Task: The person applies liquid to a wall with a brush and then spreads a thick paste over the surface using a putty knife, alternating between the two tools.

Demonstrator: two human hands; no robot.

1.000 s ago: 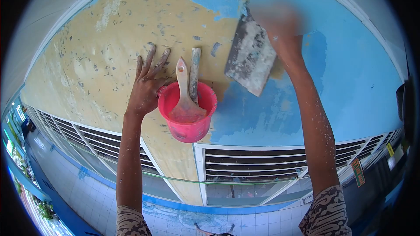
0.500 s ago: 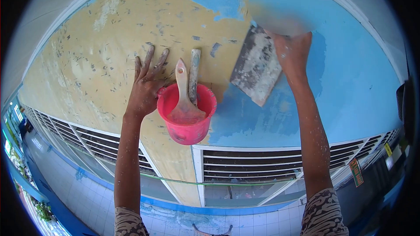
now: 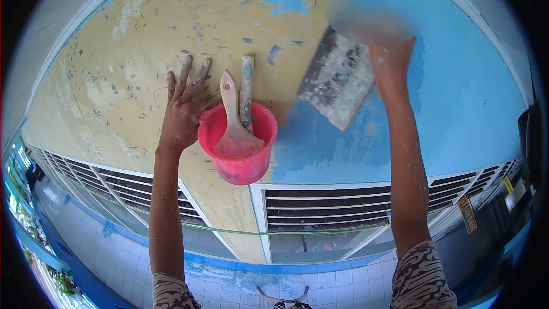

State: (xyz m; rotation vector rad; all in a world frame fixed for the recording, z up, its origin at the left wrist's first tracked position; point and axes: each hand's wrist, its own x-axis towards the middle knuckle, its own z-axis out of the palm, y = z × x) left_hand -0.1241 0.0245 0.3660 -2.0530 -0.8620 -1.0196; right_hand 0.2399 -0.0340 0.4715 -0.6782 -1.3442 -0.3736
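Observation:
My left hand (image 3: 183, 117) rests against the bare tan part of the wall (image 3: 137, 74), its fingers spread. At its thumb side hangs a pink bucket (image 3: 243, 169), held off the floor by that hand; the exact hold is hidden. A wide paintbrush (image 3: 230, 103) and a paint-crusted stick-like handle (image 3: 246, 88) stand in the bucket. My right hand (image 3: 392, 60) grips a flat rectangular plate (image 3: 337, 77), dark and smeared with whitish residue, tilted against the wall. Blur covers the fingers and the plate's upper end. Below the plate, the blue paint (image 3: 326, 143) looks darker, as if wet.
Louvred windows (image 3: 326, 214) with white frames run under the wall. A thin green line (image 3: 229, 230) crosses in front of them. Lower down is a tiled floor (image 3: 337, 280). White trim (image 3: 452, 0) borders the wall, and a small sign (image 3: 467, 214) hangs at the right.
The view has shifted slightly, with the bucket and left hand now a little further left and higher. The plate and right hand have moved slightly; both holds stay the same.

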